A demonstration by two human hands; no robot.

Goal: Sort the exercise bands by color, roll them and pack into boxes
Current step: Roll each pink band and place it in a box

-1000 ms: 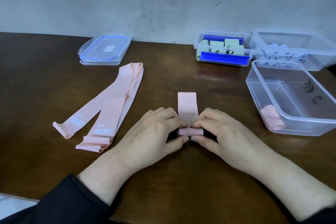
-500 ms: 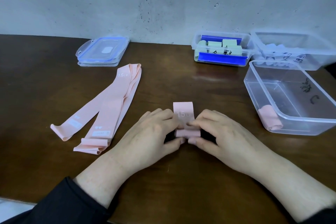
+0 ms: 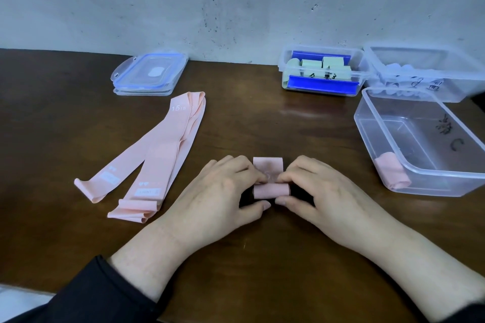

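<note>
Both hands, left point(image 3: 223, 191) and right point(image 3: 322, 189), pinch the pink exercise band point(image 3: 270, 186) mid-tabletop point(image 3: 262, 257). Flat tail shorter than a second ago; roll nearly complete, then into clear box point(image 3: 380, 123) beside it.

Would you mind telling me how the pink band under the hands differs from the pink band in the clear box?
The pink band under the hands is only partly rolled, its tail flat on the brown table; the pink band in the clear plastic box is fully rolled. Both hands touch the first; nothing touches the second. Both share the same pale pink.
</note>
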